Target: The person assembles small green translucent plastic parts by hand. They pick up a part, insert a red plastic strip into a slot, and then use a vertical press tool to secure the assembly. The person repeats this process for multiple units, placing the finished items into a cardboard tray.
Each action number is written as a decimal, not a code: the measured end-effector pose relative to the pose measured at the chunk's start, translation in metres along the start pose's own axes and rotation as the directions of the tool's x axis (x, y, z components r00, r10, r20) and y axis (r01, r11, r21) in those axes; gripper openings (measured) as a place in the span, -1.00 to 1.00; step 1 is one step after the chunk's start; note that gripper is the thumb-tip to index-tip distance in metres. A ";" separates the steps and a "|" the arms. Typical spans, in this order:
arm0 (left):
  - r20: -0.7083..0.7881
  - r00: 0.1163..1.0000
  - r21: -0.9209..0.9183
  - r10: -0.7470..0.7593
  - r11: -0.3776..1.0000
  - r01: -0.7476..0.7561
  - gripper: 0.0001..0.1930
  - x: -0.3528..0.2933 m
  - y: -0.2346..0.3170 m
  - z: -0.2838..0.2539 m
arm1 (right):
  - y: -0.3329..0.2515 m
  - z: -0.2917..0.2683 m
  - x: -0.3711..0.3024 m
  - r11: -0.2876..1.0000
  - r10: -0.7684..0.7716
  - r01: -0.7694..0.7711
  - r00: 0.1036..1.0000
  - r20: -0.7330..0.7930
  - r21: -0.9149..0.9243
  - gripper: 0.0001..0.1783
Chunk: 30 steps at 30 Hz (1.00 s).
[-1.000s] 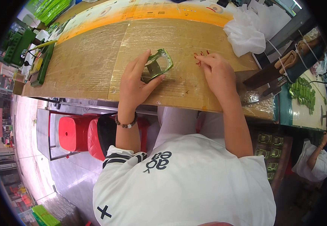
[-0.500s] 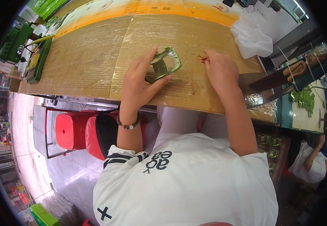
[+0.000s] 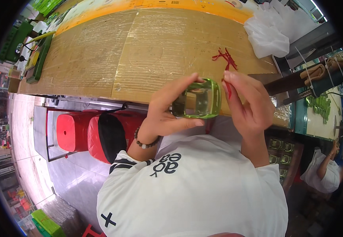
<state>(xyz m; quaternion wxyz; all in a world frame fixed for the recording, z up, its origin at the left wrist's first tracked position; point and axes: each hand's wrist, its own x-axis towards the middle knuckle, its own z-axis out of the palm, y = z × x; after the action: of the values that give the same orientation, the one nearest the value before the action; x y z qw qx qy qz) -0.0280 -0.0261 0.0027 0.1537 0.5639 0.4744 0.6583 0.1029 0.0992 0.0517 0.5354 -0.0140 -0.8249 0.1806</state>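
My left hand (image 3: 164, 106) is wrapped round a shiny green, hollow rounded-square housing (image 3: 215, 100), held up at the table's near edge with its rim turned to the right. Thumb and fingers grip its two sides. Just right of it, my right hand (image 3: 253, 103) pinches a thin red strip (image 3: 229, 91) between thumb and fingertips; the strip hangs down beside the housing without clearly touching it. Beyond the right fingertips, a few more red strips (image 3: 226, 58) lie crossed on the table.
The table (image 3: 88, 55) is covered in brown cardboard under clear film. White plastic bags (image 3: 264, 33) lie at the far right, near tools strapped to a bar (image 3: 290, 83). A green device (image 3: 39, 59) stands at left. Red stools (image 3: 72, 132) stand below. Another person (image 3: 323, 170) works at right.
My left hand has brought the housing toward me and to the right, turning it. My right hand has drawn back nearer with a red strip, and loose red strips now show on the table.
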 end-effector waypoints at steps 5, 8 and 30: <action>0.019 0.997 -0.039 -0.074 0.996 0.075 -0.21 -0.002 0.005 0.010 | -0.004 -0.012 -0.002 0.997 -0.069 0.068 0.996 0.054 0.024 -0.66; 0.012 0.996 -0.051 -0.090 0.995 0.091 -0.22 -0.001 0.006 0.014 | -0.002 -0.017 -0.002 0.994 -0.110 0.108 0.988 0.106 0.023 -0.67; 0.731 0.681 -0.567 0.035 -0.523 0.636 -0.26 -0.012 -0.002 0.046 | 0.033 -0.038 -0.007 0.360 -0.236 -0.107 0.951 0.202 0.927 -0.52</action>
<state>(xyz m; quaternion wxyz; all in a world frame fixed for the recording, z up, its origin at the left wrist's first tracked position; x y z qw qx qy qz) 0.0162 -0.0130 -0.0102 0.8441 0.1017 -0.1598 0.5017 0.1338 0.1388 0.0490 0.3235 0.3509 -0.6488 0.5926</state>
